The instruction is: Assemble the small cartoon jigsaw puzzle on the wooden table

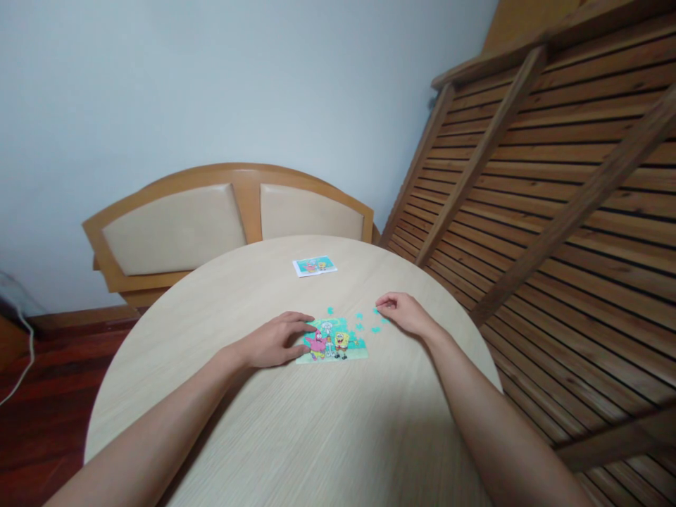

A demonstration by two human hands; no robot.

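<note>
A partly joined cartoon puzzle (332,341) lies flat on the round table, its upper right part open. My left hand (279,339) rests on its left edge with fingers spread. Several loose green pieces (360,327) lie to the right of the puzzle, and one piece (330,310) sits just above it. My right hand (401,310) is at the right of these pieces, thumb and fingertips pinched on a small green puzzle piece (377,310) at the tabletop.
A small picture card (315,265) of the same cartoon lies farther back on the pale wooden table (296,436). Behind the table stands a padded wooden headboard (237,218). A slatted wooden frame (549,211) leans along the right side.
</note>
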